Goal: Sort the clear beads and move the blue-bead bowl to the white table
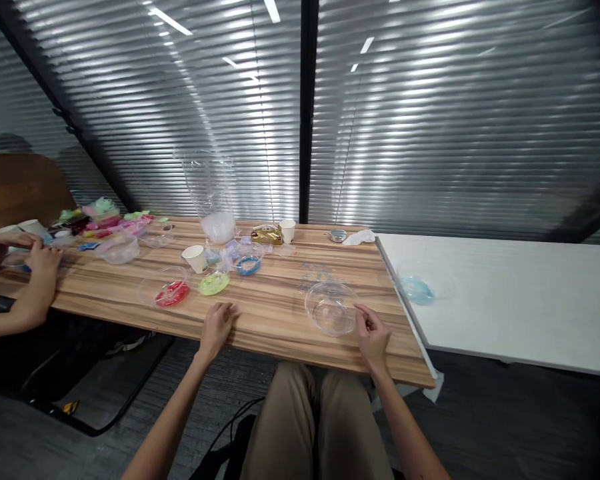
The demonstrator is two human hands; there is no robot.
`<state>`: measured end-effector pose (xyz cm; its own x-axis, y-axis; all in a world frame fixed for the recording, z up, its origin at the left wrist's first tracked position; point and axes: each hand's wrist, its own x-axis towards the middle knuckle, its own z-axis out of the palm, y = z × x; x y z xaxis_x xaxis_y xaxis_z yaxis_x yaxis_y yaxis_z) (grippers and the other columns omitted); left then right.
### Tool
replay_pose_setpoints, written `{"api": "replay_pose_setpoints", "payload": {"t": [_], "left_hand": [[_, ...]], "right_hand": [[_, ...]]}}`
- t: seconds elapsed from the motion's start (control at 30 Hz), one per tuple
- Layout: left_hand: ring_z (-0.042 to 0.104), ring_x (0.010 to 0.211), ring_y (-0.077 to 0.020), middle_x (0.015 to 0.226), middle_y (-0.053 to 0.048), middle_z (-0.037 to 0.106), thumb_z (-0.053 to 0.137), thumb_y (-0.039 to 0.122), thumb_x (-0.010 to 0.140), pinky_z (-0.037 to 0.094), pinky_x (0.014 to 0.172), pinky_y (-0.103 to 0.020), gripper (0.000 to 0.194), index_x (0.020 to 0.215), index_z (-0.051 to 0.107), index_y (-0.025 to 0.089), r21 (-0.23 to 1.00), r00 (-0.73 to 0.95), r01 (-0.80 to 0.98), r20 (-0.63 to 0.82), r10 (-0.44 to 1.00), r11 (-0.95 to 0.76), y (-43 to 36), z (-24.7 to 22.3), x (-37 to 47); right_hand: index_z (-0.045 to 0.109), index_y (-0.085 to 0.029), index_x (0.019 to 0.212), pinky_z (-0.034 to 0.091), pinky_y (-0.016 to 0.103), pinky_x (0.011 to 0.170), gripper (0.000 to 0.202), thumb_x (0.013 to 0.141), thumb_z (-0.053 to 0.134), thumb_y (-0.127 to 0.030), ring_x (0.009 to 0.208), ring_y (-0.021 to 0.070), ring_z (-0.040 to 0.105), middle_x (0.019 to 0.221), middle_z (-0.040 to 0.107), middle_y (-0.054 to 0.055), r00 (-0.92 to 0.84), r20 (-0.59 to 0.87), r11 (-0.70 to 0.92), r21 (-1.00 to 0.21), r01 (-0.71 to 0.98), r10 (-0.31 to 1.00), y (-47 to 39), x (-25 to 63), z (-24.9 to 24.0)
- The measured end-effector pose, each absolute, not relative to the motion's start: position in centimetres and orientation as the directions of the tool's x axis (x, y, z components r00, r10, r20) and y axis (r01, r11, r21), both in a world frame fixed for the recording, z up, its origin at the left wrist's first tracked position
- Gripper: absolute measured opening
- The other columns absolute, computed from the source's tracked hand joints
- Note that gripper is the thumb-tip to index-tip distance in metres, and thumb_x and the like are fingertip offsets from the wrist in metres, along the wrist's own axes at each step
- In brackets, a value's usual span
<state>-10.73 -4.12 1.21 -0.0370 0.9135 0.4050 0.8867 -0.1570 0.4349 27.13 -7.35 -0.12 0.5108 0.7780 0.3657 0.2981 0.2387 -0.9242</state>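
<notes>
My right hand (373, 335) is closed at the right rim of a clear plastic bowl (331, 308) standing on the wooden table (280, 320). The bowl holds no coloured stuff that I can make out. Near the table's front edge rests my left hand (219, 329), its fingers curled in; whether anything is inside them is hidden. Beyond it lie clear containers with yellow-green slime (214, 283), red slime (172, 293) and blue slime (249, 265). Behind the clear bowl some clear bluish patches (316, 272) lie on the wood.
Paper cups (195, 259) (287, 231), a gold packet (267, 235) and a white tub with plastic film (219, 227) stand at the back. A white table (520, 300) adjoins at right, bearing pale-blue slime (417, 291). Another person's hands (43, 260) work at far left.
</notes>
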Motion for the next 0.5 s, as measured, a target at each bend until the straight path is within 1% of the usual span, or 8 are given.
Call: {"api": "replay_pose_setpoints", "payload": {"t": [0.07, 0.13, 0.2, 0.23, 0.37, 0.5], "left_hand": [[0.060, 0.083, -0.0236, 0.085, -0.007, 0.064, 0.055, 0.027, 0.082, 0.047, 0.078, -0.034, 0.012, 0.082, 0.062, 0.017, 0.443, -0.022, 0.881, 0.391, 0.920, -0.168, -3.3, 0.9, -10.6], [0.060, 0.075, -0.0217, 0.076, -0.005, 0.063, 0.054, 0.024, 0.082, 0.048, 0.072, -0.032, 0.012, 0.073, 0.061, 0.018, 0.454, -0.009, 0.873, 0.380, 0.925, -0.178, -1.8, 0.8, -10.2], [0.059, 0.069, -0.0206, 0.070, -0.004, 0.062, 0.054, 0.021, 0.080, 0.047, 0.068, -0.031, 0.012, 0.069, 0.059, 0.018, 0.462, 0.011, 0.865, 0.375, 0.927, -0.197, 0.1, 0.9, -9.5], [0.059, 0.070, -0.0206, 0.070, -0.004, 0.062, 0.054, 0.020, 0.079, 0.047, 0.069, -0.031, 0.012, 0.068, 0.058, 0.018, 0.464, 0.024, 0.860, 0.378, 0.926, -0.212, 1.0, 0.9, -9.2], [0.057, 0.083, -0.0218, 0.082, -0.007, 0.062, 0.050, 0.016, 0.079, 0.047, 0.076, -0.032, 0.014, 0.067, 0.057, 0.017, 0.464, 0.080, 0.839, 0.409, 0.909, -0.282, 4.2, 1.3, -8.0], [0.056, 0.078, -0.0210, 0.077, -0.006, 0.060, 0.050, 0.015, 0.081, 0.047, 0.076, -0.034, 0.016, 0.066, 0.055, 0.016, 0.464, 0.107, 0.833, 0.402, 0.910, -0.303, 5.9, 1.4, -7.8]], "right_hand": [[0.070, -0.011, 0.090, 0.032, 0.026, 0.051, 0.036, 0.078, 0.054, -0.041, 0.052, 0.0130, 0.040, 0.057, 0.048, 0.000, 0.500, 0.369, 0.239, -0.922, 0.305, 0.784, -7.4, 27.1, -0.1], [0.070, -0.011, 0.089, 0.033, 0.026, 0.051, 0.036, 0.077, 0.054, -0.041, 0.051, 0.0131, 0.040, 0.056, 0.049, 0.000, 0.498, 0.371, 0.240, -0.920, 0.309, 0.784, -7.5, 27.2, -0.1], [0.069, -0.011, 0.090, 0.033, 0.026, 0.051, 0.037, 0.078, 0.052, -0.041, 0.051, 0.0132, 0.041, 0.057, 0.049, 0.001, 0.502, 0.374, 0.240, -0.919, 0.312, 0.780, -7.5, 27.1, 0.0], [0.069, -0.011, 0.090, 0.033, 0.026, 0.051, 0.037, 0.078, 0.052, -0.041, 0.051, 0.0132, 0.041, 0.057, 0.049, 0.001, 0.503, 0.376, 0.241, -0.918, 0.314, 0.778, -7.5, 27.1, 0.0], [0.069, -0.011, 0.090, 0.034, 0.026, 0.050, 0.036, 0.079, 0.051, -0.040, 0.050, 0.0131, 0.041, 0.057, 0.050, 0.001, 0.484, 0.388, 0.252, -0.912, 0.323, 0.785, -7.4, 27.0, 0.1], [0.069, -0.013, 0.089, 0.035, 0.026, 0.050, 0.033, 0.080, 0.051, -0.040, 0.051, 0.0133, 0.042, 0.059, 0.053, 0.001, 0.454, 0.394, 0.265, -0.909, 0.323, 0.799, -7.3, 27.0, 0.2]]}}
